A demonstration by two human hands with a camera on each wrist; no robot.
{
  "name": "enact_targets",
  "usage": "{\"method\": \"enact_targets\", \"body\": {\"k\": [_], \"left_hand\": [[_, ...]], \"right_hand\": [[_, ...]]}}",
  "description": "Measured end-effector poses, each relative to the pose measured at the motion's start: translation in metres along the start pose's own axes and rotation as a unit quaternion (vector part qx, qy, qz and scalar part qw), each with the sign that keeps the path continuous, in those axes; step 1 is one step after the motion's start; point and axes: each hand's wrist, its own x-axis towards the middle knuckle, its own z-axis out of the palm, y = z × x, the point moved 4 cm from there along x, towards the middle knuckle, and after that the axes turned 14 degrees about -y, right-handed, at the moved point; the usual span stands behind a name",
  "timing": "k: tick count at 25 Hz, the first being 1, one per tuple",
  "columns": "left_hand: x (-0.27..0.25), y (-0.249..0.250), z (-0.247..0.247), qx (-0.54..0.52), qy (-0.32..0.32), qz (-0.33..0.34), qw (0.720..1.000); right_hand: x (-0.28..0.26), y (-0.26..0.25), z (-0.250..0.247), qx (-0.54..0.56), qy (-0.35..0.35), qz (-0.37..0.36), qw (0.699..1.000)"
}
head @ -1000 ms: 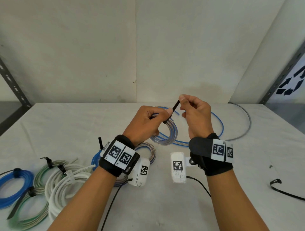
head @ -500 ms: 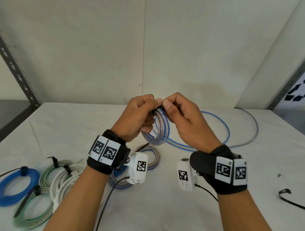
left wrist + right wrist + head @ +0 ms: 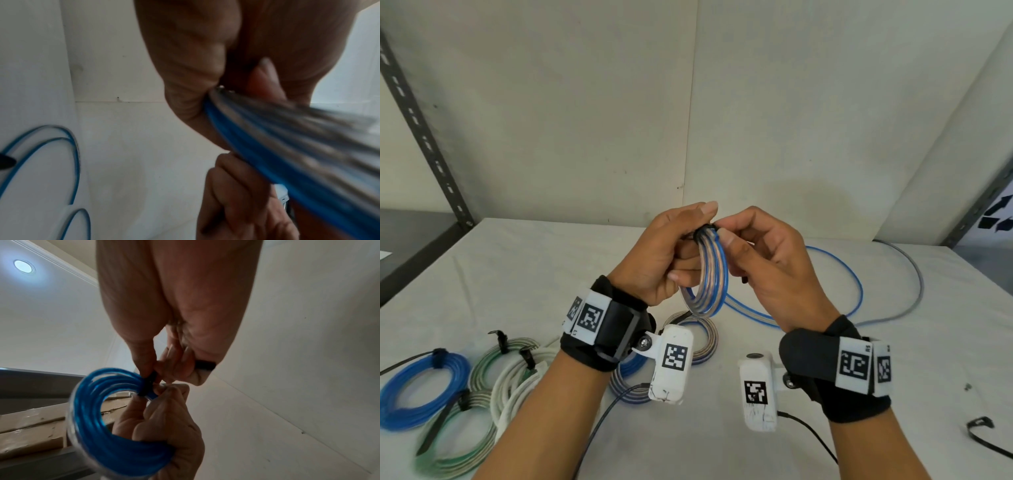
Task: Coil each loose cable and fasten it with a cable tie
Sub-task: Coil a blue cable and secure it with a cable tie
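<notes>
The left hand [image 3: 664, 253] grips the blue coil [image 3: 710, 277] above the bench; the right hand [image 3: 767, 260] pinches the black tie [image 3: 705, 232] around it. Cinching tight probably comes next.

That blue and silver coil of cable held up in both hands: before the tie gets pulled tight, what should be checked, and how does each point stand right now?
1. Left hand grips the blue and silver coil of cable: ok.
2. Black cable tie wraps all the loops at the coil's top: ok.
3. Right hand pinches the tie: ok.
4. Tie's tail is threaded through its head: cannot tell, the fingers hide it.
5. Loops lie together, none straying: ok.
6. Spare black cable tie is at hand on the white table for the loose blue cable behind: ok.
</notes>
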Motion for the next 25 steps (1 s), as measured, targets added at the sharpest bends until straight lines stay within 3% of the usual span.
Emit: {"method": "enact_targets", "body": {"k": [5, 10, 13, 16, 19, 21, 23, 25], "left_hand": [[0.002, -0.002, -0.009, 0.095, -0.001, -0.009, 0.995], [0.007, -0.004, -0.018, 0.305, 0.115, -0.019, 0.945], [0.007, -0.005, -0.019, 0.335, 0.113, -0.028, 0.935], [0.006, -0.005, -0.021, 0.318, 0.103, -0.048, 0.941], [0.005, 0.0, -0.02, 0.371, 0.122, -0.013, 0.92], [0.005, 0.0, -0.021, 0.333, 0.124, 0.005, 0.935], [0.008, -0.008, -0.02, 0.199, 0.077, -0.022, 0.977], [0.007, -0.013, -0.019, 0.062, 0.019, -0.073, 0.995]], "right_hand": [[0.0, 0.0, 0.002, 0.007, 0.03, -0.013, 0.999], [0.001, 0.005, 0.003, -0.006, 0.037, -0.01, 0.999], [0.0, 0.005, 0.002, -0.022, 0.031, -0.009, 0.999], [0.0, 0.005, 0.003, -0.019, 0.025, -0.012, 0.999], [0.0, 0.006, 0.004, -0.015, 0.022, -0.014, 1.0], [0.0, 0.007, -0.002, 0.001, 0.044, -0.016, 0.999], [-0.002, 0.011, -0.015, 0.026, 0.087, -0.014, 0.996], [-0.004, 0.017, -0.032, 0.045, 0.109, -0.013, 0.993]]}}
